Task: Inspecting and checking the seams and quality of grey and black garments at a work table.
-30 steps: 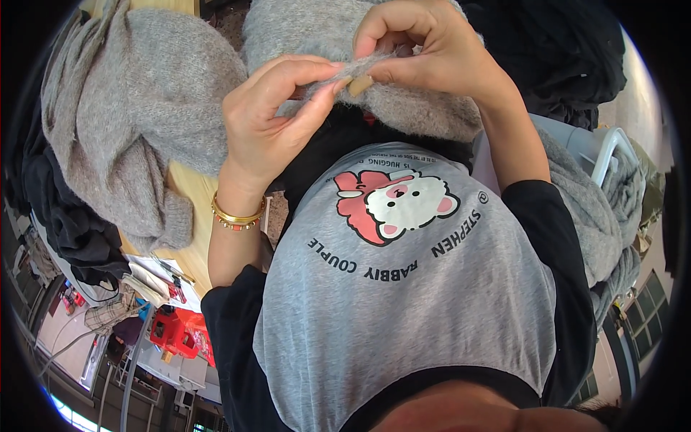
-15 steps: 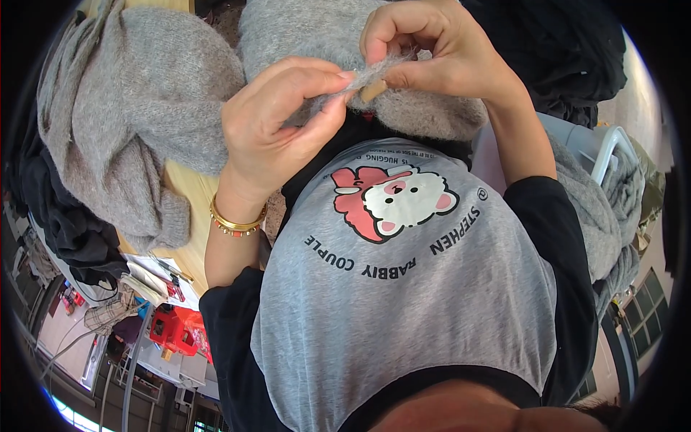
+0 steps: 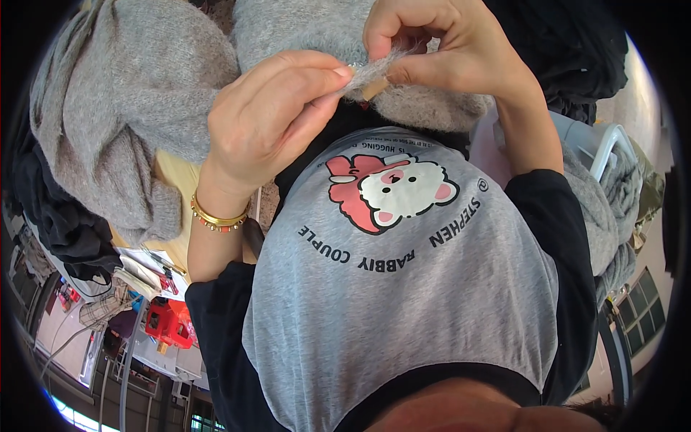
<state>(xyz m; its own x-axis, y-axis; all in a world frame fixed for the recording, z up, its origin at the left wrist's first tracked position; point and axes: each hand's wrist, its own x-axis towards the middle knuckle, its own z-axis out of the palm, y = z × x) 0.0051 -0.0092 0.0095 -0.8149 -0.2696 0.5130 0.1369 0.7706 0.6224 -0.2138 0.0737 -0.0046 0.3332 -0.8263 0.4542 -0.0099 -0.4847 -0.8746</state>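
Observation:
A fuzzy grey knitted garment (image 3: 302,29) lies across the top of the view, over my grey and black shirt (image 3: 403,288). My left hand (image 3: 270,122) pinches a bit of its hem between thumb and fingers. My right hand (image 3: 446,50) grips the same edge just to the right, the fingertips nearly touching. A small tan tag (image 3: 374,88) hangs from the hem between the two hands. A gold bracelet (image 3: 216,216) circles my left wrist.
Another part of the grey knit (image 3: 108,137) hangs at the left over a yellow surface (image 3: 173,187). Dark clothes (image 3: 568,50) pile at the upper right and left edge. Grey folded knits (image 3: 612,187) fill a white basket at the right. A red object (image 3: 165,320) lies low left.
Both hands have drawn a little closer together on the grey hem and sit slightly lower in view. The grip on the fabric is unchanged.

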